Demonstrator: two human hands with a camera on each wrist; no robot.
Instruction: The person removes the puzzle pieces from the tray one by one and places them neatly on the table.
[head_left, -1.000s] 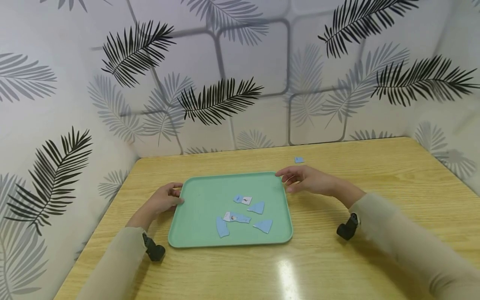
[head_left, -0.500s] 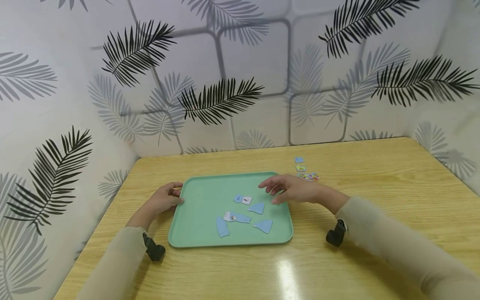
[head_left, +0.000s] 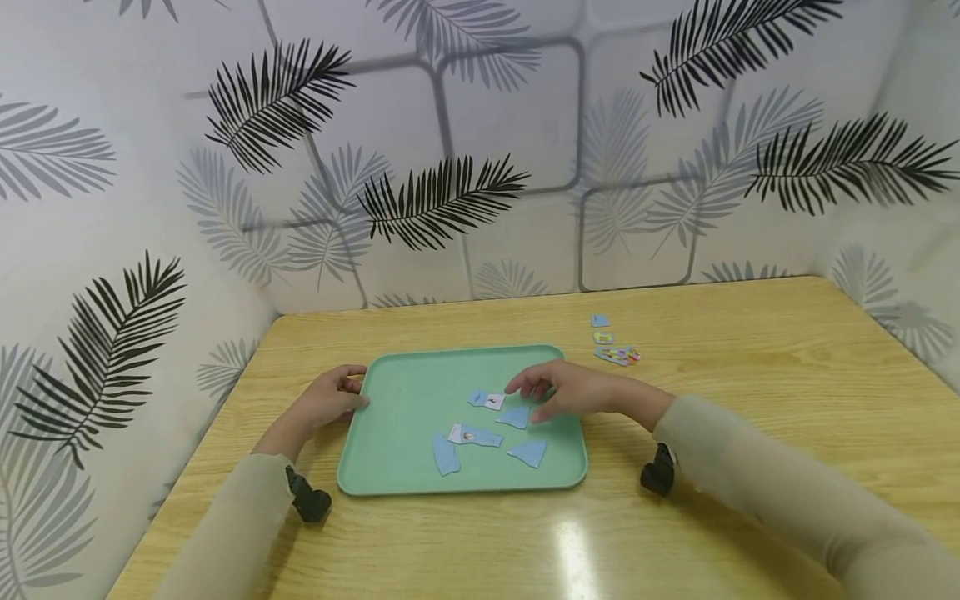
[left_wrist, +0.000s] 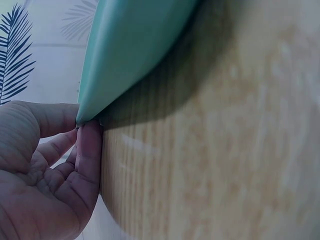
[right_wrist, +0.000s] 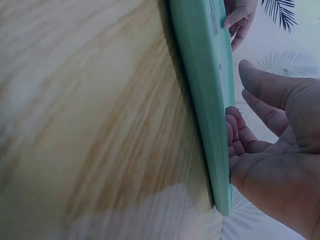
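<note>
A green tray (head_left: 405,379) lies on the table, bearing several flat, light-blue puzzle pieces (head_left: 446,455). My left hand (head_left: 326,402) pinches the tray's left rim; the left wrist view shows its thumb (left_wrist: 57,117) above the rim and a finger below. Over the tray's right side is my right hand (head_left: 570,389), fingers spread and holding nothing. Its fingertips are nearest a blue-and-white puzzle piece (head_left: 493,402) and a wedge-shaped blue piece (head_left: 514,417); whether they touch either, I cannot tell. The right wrist view shows the right palm (right_wrist: 285,165) beside the tray edge.
Behind the tray's right corner, a small blue piece (head_left: 600,320), a yellow-green piece (head_left: 603,337) and colourful pieces (head_left: 618,356) lie on the wooden table (head_left: 750,358). A leaf-patterned wall (head_left: 517,242) stands along the back.
My right hand has moved left and toward me, from the tray's far right corner to over the pieces. Colourful pieces behind it came into sight. The left hand stays on the rim.
</note>
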